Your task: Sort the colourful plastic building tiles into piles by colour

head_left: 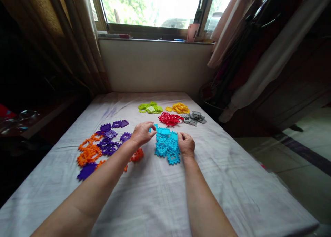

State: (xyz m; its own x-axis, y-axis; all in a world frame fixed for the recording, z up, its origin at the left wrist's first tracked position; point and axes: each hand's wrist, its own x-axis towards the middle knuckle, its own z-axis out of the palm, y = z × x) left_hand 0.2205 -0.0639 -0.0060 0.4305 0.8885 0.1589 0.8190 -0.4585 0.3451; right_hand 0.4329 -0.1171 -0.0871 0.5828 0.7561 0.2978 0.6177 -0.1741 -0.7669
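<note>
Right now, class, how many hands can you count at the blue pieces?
2: the left hand is at the far left corner of the blue pieces, the right hand at their right edge. No other hand shows.

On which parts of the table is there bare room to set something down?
Bare cloth shows right of the right hand, between the forearms nearer than the blue pieces, and beyond the purple pieces. Crowded: purple and orange pieces.
</note>
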